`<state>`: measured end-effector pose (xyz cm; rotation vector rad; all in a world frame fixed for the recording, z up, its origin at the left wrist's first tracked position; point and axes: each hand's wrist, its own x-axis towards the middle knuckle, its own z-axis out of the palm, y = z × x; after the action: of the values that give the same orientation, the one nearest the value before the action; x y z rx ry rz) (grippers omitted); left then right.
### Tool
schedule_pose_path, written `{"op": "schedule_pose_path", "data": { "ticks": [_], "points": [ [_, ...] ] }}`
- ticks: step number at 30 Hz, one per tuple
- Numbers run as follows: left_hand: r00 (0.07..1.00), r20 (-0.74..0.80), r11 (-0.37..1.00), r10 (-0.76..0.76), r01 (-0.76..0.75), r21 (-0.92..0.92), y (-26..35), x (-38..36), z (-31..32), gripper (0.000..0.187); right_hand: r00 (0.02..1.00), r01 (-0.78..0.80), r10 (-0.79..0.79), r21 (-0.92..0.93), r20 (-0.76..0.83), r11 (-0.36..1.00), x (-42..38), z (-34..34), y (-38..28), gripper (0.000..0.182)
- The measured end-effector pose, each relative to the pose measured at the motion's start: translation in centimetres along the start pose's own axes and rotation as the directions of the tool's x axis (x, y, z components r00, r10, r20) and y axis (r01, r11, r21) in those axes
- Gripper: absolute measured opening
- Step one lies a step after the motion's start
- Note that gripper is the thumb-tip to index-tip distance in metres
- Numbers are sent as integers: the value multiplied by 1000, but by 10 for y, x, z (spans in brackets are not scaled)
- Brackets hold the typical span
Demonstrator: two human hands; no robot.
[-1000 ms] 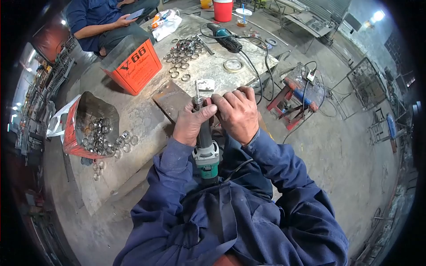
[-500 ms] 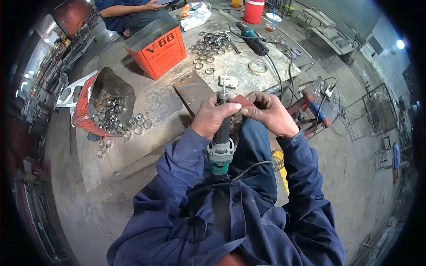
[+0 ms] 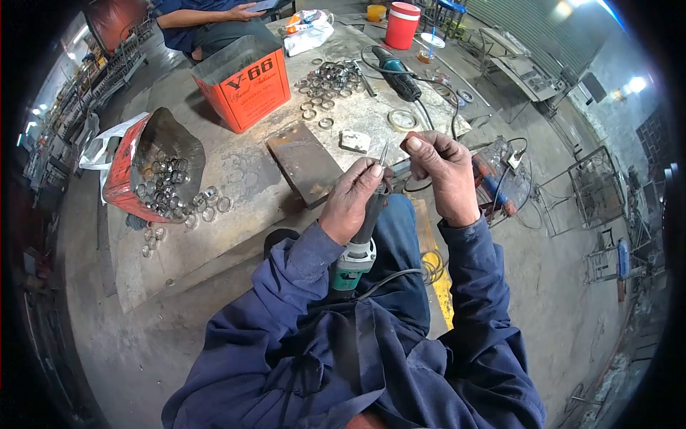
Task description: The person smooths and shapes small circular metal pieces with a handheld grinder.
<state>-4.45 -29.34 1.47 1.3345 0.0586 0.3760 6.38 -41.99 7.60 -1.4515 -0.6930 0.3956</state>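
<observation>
A green and black die grinder (image 3: 354, 261) stands upright at my lap with its thin metal shaft tip (image 3: 384, 154) pointing up. My left hand (image 3: 353, 199) is closed around its upper end, thumb near the shaft. A reddish-brown strip (image 3: 388, 187) shows beside those fingers. Just right of the tip, my right hand (image 3: 447, 175) pinches a small reddish-brown piece (image 3: 409, 141), mostly hidden by the fingers. Beyond the hands, a rusty metal plate (image 3: 304, 163) and a small whitish block (image 3: 354, 141) lie on the table (image 3: 250, 232).
Metal rings (image 3: 168, 179) spill from a tipped red can (image 3: 120, 187); more rings (image 3: 332, 79) lie near an upright orange can (image 3: 250, 93). A second grinder (image 3: 395, 71), a tape roll (image 3: 401, 119) and a red cooler (image 3: 402, 26) are farther back. A person (image 3: 214, 18) sits behind.
My hands have moved apart, my right hand going up and right with a small piece. The reddish-brown sheet no longer spans both hands. The grinder's tip leans farther right, and the view has shifted.
</observation>
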Motion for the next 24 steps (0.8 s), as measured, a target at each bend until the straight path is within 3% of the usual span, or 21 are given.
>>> {"op": "schedule_pose_path", "data": {
  "ticks": [3, 11, 15, 24],
  "points": [
    [1000, 11, 999, 6, -7, 38, 2, -1, 2, 37, 997, 38, -45, 114, 56, 993, 5, 5, 3, 24],
    [999, 22, 998, 32, -33, 50, 0, -2, 5, 32, 996, 85, -84, -81, 9, 993, 8, 10, 0, 31],
    [999, 19, 997, 41, -42, 59, 2, -2, 6, 32, 997, 72, -72, -21, 15, 997, 7, 11, -2, 30],
    [997, -32, 992, 72, -68, 109, 6, -3, 13, 31, 999, 38, -36, -99, 15, 994, 8, 4, -7, 26]
  ]
}}
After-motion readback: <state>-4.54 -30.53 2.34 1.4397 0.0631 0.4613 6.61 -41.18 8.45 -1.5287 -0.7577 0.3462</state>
